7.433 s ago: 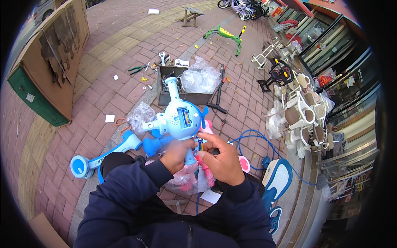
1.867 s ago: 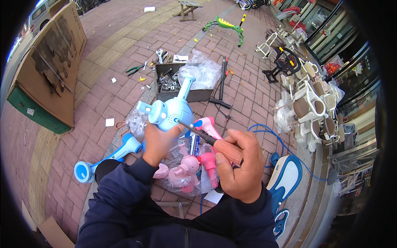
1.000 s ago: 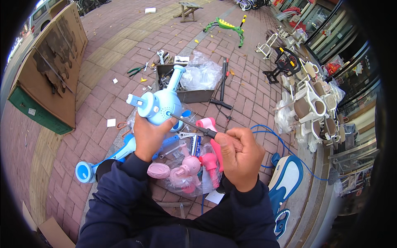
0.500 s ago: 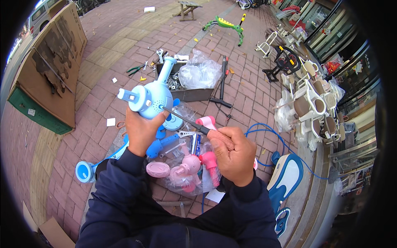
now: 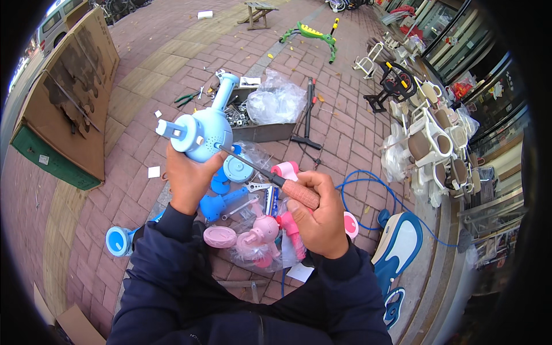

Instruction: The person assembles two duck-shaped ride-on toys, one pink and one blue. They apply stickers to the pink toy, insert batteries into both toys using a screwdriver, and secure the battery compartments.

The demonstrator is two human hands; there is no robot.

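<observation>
My left hand [image 5: 191, 177] is wrapped around a light blue plastic part [image 5: 208, 133], rounded, with a long tube pointing away from me and a stubby end at the left. In my right hand [image 5: 322, 223] is a screwdriver [image 5: 300, 194], its reddish handle between thumb and fingers. The dark shaft slants up to the left, and its tip meets a small hole in the blue part's rounded face. Beneath my hands lie a darker blue plastic part [image 5: 214, 207], a pink part [image 5: 265, 229] and a hot-pink part [image 5: 294, 236] on clear plastic wrap.
Beyond them stands a metal toolbox [image 5: 267, 133] of loose hardware, topped by a clear plastic bag [image 5: 276, 103]. Pliers [image 5: 187, 99] and a long black-handled tool [image 5: 309, 112] lie beside it. A blue hose [image 5: 368, 173] curls at the right, near piled white-and-brown seats [image 5: 428, 144]. Cardboard [image 5: 86, 86] stands left.
The blue part and my left hand have shifted slightly left. My right fingers have shifted on the screwdriver, so more of its handle shows. The tip stays at the hole.
</observation>
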